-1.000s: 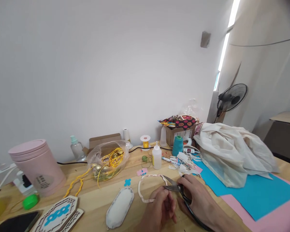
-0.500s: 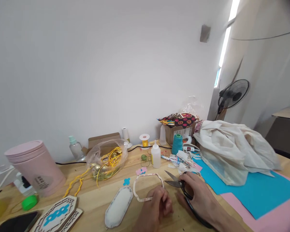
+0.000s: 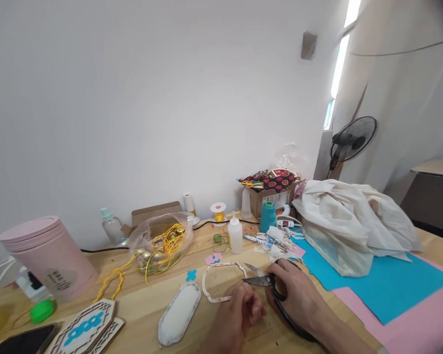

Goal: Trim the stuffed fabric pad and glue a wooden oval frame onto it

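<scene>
Work surface: pale wooden table (image 3: 140,300) against a light grey wall (image 3: 151,98); one fan (image 3: 354,140) at 1 o'clock, beyond the table.
Left hand: my left hand (image 3: 239,309), fingers curled, thumb pressed to the forefinger; it pinches one outline frame (image 3: 204,281) near the lower right corner. The exact contact is hidden.
Outline frame: one, flat and pale, reaching from my left fingertips towards 10 o'clock; partly covered, so its long axis cannot be told surely. The left hand is the nearer.
Right hand: my right hand (image 3: 299,290), closed round the handles of one pair of scissors (image 3: 259,281).
Scissors: long axis from 4 o'clock (handles) to 10 o'clock (tips); blades parted slightly, just beside the left fingertips and the frame's right side.
Padded plaque: one white padded plaque (image 3: 179,313) at 9 o'clock from the left hand, apart from it; long axis 1 to 7 o'clock.
Cut-outs: one loose blue flower (image 3: 191,275) at 10 o'clock; pink and blue cut-outs (image 3: 214,258) overlap at 11, number unclear.
Bottle and thread: one squeeze bottle (image 3: 235,236) at 12 o'clock from the left hand; one teal thread cone (image 3: 268,217) at 11 from the right.
Sheet: blue paper (image 3: 387,290) at 3 o'clock from the right hand.
</scene>
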`<state>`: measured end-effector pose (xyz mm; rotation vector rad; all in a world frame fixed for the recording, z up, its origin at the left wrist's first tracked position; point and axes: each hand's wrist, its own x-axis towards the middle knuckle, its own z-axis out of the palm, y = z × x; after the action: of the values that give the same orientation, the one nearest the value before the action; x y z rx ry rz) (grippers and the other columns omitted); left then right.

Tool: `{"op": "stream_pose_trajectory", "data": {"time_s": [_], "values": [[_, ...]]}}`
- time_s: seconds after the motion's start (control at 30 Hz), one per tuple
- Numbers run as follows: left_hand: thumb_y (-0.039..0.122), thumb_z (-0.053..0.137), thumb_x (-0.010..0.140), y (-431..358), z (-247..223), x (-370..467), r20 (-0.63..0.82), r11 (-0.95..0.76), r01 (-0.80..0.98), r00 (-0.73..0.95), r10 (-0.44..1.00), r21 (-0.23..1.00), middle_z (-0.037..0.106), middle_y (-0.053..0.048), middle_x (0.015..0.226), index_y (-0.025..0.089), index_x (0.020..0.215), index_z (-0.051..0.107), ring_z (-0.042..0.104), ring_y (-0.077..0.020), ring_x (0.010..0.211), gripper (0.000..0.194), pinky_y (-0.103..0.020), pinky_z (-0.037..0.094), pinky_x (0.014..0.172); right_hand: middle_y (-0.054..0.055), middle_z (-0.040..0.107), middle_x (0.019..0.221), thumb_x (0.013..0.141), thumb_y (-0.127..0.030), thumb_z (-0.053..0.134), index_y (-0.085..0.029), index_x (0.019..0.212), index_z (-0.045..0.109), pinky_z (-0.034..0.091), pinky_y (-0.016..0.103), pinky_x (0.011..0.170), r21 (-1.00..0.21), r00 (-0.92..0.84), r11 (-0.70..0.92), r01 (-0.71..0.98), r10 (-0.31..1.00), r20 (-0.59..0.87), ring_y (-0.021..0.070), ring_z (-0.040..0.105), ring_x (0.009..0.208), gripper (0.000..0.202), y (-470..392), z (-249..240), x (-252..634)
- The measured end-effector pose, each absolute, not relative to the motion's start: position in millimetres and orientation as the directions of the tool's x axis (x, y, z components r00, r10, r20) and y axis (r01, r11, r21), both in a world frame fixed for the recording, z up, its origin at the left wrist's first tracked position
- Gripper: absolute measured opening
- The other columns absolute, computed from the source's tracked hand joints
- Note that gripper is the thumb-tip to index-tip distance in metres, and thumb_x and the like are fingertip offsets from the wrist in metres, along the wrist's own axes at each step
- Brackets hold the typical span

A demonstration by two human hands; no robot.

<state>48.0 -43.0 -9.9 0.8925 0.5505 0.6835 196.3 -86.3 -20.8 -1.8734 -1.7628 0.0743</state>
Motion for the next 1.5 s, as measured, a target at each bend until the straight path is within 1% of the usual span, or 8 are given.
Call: {"op": "stream_pose_trajectory", "data": {"time_s": [0.33,0.5,0.77,0.97,1.13,1.23,1.33,1.5], "values": [[0.034,0.054,0.068,-42,-10,48,-0.181,0.531,-0.342,0.685,0.705,0.775,0.043,0.007,0.040,0.020,0.048,0.039,0.029,-0.0076,0.043,0.029,-0.031,0.038,0.066,0.003,0.053,0.081,0.065,-0.014,0.050,-0.023,0.079,0.053,0.039,0.028,0.064,-0.407,0.170,-0.011,0.913,0.918,0.357,0.0196,0.051,0.076,0.017,-89,-20,193],[0.034,0.057,0.063,-45,-12,48,-0.187,0.574,-0.342,0.718,0.670,0.744,0.045,0.007,0.038,0.020,0.045,0.038,0.030,-0.0066,0.039,0.030,-0.031,0.037,0.065,0.005,0.053,0.083,0.066,-0.021,0.053,-0.021,0.086,0.050,0.041,0.032,0.067,-0.450,0.278,-0.088,0.889,0.883,0.377,0.0223,0.051,0.080,0.021,-88,-21,198],[0.040,0.060,0.059,-39,-15,48,-0.158,0.603,-0.386,0.738,0.656,0.698,0.047,0.007,0.039,0.020,0.044,0.035,0.033,-0.0070,0.041,0.034,-0.028,0.035,0.060,0.004,0.050,0.088,0.057,-0.013,0.054,-0.020,0.087,0.048,0.041,0.031,0.071,-0.489,0.110,0.091,0.867,0.924,0.367,0.0205,0.049,0.084,0.031,-90,-13,190],[0.041,0.059,0.061,-39,-16,49,-0.136,0.583,-0.386,0.741,0.658,0.715,0.047,0.006,0.041,0.020,0.045,0.036,0.033,-0.0072,0.042,0.035,-0.029,0.034,0.060,0.003,0.049,0.087,0.062,-0.015,0.055,-0.020,0.090,0.049,0.040,0.029,0.069,-0.496,0.081,0.127,0.859,0.923,0.376,0.0194,0.049,0.082,0.030,-87,-19,188],[0.033,0.055,0.067,-45,-17,47,-0.119,0.543,-0.367,0.739,0.663,0.755,0.047,0.005,0.043,0.019,0.047,0.040,0.036,-0.0092,0.047,0.028,-0.031,0.035,0.067,0.003,0.049,0.084,0.063,-0.015,0.054,-0.021,0.087,0.052,0.039,0.030,0.068,-0.498,0.133,0.066,0.864,0.926,0.354,0.0200,0.049,0.080,0.025,-85,-20,190],[0.031,0.051,0.070,-47,-17,47,-0.089,0.507,-0.345,0.753,0.652,0.790,0.048,0.003,0.044,0.019,0.044,0.041,0.035,-0.0097,0.046,0.031,-0.031,0.035,0.067,0.003,0.049,0.082,0.064,-0.017,0.055,-0.021,0.086,0.051,0.039,0.030,0.066,-0.498,0.156,0.040,0.866,0.926,0.344,0.0199,0.049,0.077,0.023,-86,-17,191],[0.034,0.049,0.072,-46,-17,47,-0.072,0.480,-0.342,0.751,0.656,0.808,0.047,0.002,0.046,0.018,0.044,0.044,0.037,-0.0112,0.050,0.032,-0.031,0.036,0.067,0.002,0.048,0.081,0.064,-0.017,0.055,-0.022,0.084,0.051,0.038,0.028,0.064,-0.517,0.113,0.081,0.852,0.936,0.333,0.0191,0.049,0.076,0.022,-89,-13,189],[0.037,0.054,0.068,-46,-16,47,-0.085,0.479,-0.328,0.749,0.657,0.814,0.046,0.003,0.048,0.018,0.046,0.045,0.040,-0.0124,0.053,0.030,-0.032,0.037,0.066,0.001,0.048,0.080,0.061,-0.014,0.056,-0.022,0.079,0.050,0.037,0.027,0.062,-0.528,0.053,0.134,0.839,0.944,0.325,0.0180,0.048,0.075,0.020,-92,-10,187]]}}
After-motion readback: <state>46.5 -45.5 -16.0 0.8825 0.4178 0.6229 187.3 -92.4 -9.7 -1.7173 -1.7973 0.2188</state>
